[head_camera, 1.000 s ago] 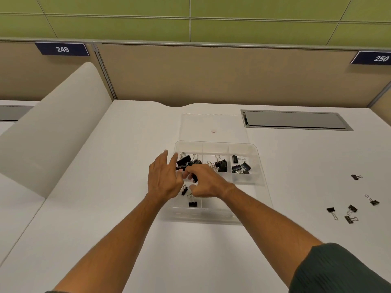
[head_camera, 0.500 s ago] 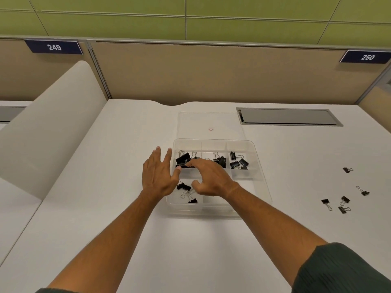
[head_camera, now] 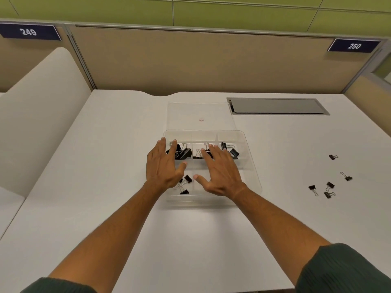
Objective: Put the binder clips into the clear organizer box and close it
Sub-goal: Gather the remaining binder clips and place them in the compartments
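Note:
The clear organizer box [head_camera: 251, 166] sits in the middle of the white desk, its lid [head_camera: 201, 112] lying flat behind it. Black binder clips [head_camera: 182, 153] fill the far compartments, and a few more clips [head_camera: 184, 188] lie in the near left one. My left hand [head_camera: 164, 168] hovers over the box's left side with fingers straight and spread. Over the middle compartments my right hand [head_camera: 220, 170] is spread flat too. Neither hand holds anything. Several loose binder clips [head_camera: 326, 190] lie on the desk to the right.
A grey cable hatch [head_camera: 277, 106] is set in the desk behind the box on the right. A beige partition [head_camera: 190, 60] closes the back, and a white curved divider [head_camera: 42, 111] stands at the left.
My right hand has let go of the clip it pinched and opened flat. Both hands have spread out over the box.

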`<state>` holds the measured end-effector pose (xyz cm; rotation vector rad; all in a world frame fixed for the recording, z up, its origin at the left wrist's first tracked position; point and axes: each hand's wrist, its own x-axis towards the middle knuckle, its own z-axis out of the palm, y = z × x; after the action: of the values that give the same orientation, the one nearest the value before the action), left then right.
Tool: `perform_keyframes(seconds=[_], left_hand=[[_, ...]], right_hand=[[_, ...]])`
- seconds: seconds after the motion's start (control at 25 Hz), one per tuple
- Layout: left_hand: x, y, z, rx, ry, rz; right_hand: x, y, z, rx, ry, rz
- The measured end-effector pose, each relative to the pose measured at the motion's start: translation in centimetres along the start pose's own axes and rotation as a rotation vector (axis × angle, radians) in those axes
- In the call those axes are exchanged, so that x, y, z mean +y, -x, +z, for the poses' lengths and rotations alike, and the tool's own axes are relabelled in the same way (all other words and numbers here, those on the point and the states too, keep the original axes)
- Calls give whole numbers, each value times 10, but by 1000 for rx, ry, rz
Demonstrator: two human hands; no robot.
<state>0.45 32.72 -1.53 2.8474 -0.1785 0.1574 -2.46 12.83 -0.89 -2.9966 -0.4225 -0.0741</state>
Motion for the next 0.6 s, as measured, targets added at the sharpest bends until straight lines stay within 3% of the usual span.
perform_keyframes(seconds=[0.6], left_hand=[[140, -6, 27, -72, -21, 157]], right_hand=[[128, 57, -19, 19, 40, 252]])
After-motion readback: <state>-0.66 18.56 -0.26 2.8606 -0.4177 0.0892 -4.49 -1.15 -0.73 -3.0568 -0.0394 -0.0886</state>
